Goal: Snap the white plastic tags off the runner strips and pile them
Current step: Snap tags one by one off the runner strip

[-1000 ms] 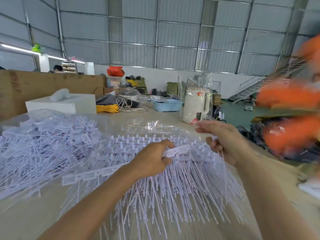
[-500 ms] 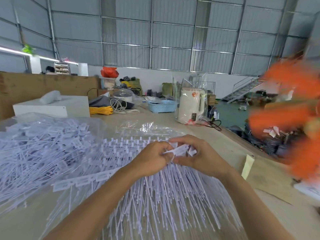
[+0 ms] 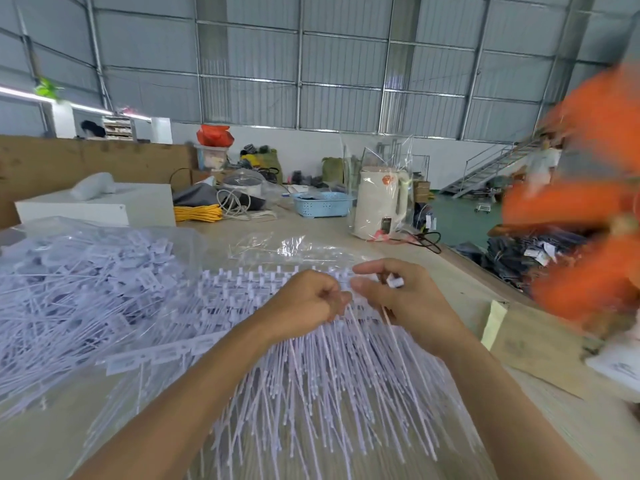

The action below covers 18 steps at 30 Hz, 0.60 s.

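Left hand: I see my left hand (image 3: 304, 301) curled into a loose fist, fingertips pinching the end of a runner strip (image 3: 156, 355); the strip trails away behind its wrist, lower left, with flat tags hanging along it.
Right hand: my right hand (image 3: 401, 296) sits just beside the left, knuckles nearly touching. Thumb and forefinger are pinched together at the strip end, and the other fingers are curled round one loose tag (image 3: 395, 282), whose small white head pokes out above the knuckles. Its thin tail runs down past the wrist.
Strips under hands: a fanned bundle of strips (image 3: 311, 375) lies beneath both forearms, tails pointing toward me.
Pile: the heap of tags (image 3: 79, 289) lies well to the outside of the left hand, partly under clear plastic.
Beyond right hand: a cream kettle in a clear bag (image 3: 379, 202) stands far ahead; a blue basket (image 3: 322, 203) is beside it.
Outside right hand: an orange blur (image 3: 588, 209), too smeared to identify.
Surface: the table (image 3: 460, 282) shows bare near the right hand.
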Available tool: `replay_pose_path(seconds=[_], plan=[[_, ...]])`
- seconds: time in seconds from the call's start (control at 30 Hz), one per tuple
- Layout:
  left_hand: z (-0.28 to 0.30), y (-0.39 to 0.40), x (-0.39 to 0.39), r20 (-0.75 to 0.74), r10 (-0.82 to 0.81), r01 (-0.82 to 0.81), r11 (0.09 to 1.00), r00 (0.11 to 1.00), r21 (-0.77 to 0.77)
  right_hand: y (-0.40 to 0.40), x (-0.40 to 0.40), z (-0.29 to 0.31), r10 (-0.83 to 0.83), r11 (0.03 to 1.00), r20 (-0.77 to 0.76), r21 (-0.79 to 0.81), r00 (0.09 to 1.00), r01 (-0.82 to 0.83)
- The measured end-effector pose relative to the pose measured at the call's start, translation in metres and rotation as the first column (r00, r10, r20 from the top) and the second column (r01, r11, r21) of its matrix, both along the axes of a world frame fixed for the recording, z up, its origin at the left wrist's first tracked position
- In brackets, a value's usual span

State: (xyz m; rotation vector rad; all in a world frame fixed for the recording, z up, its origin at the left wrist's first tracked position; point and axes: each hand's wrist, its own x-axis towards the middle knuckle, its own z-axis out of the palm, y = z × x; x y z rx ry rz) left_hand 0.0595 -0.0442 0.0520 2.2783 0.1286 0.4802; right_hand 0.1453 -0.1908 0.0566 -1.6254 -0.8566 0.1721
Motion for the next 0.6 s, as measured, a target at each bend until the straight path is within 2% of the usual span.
replay_pose_path(seconds=[0.07, 0.17, 0.23, 0.3, 0.37, 0.5, 0.6], plan=[[0.001, -0.004, 0.002, 0.078, 0.026, -0.033, 0.995, 0.997, 0.094, 0.001, -0.003, -0.001, 0.003, 0.999, -0.079, 0.045, 0.997, 0.000], [-0.001, -0.005, 0.002, 0.107, 0.038, -0.056, 0.983, 0.994, 0.174, 0.001, -0.006, 0.000, 0.026, 0.999, 0.092, -0.047, 0.995, -0.021], [-0.001, -0.004, 0.001, 0.076, 0.006, -0.011, 0.998, 0.997, 0.061, 0.000, -0.004, -0.001, 0.014, 0.998, 0.204, -0.068, 0.979, 0.000], [0.001, -0.003, 0.002, 0.058, -0.057, 0.063, 0.992, 0.997, -0.113, -0.001, -0.002, -0.002, 0.009, 1.000, 0.293, -0.028, 0.956, -0.001], [0.004, -0.003, 0.003, 0.058, -0.112, 0.122, 0.968, 0.992, -0.218, 0.000, -0.004, -0.003, -0.007, 1.000, 0.369, 0.019, 0.930, 0.000], [0.009, -0.001, 0.002, 0.048, -0.114, 0.123, 0.948, 0.992, -0.294, 0.003, -0.006, -0.006, -0.119, 0.992, 0.551, 0.095, 0.826, 0.079], [0.011, -0.001, 0.001, 0.057, -0.118, 0.130, 0.933, 0.991, -0.334, 0.006, -0.007, -0.006, -0.178, 0.983, 0.701, 0.152, 0.690, 0.099]])
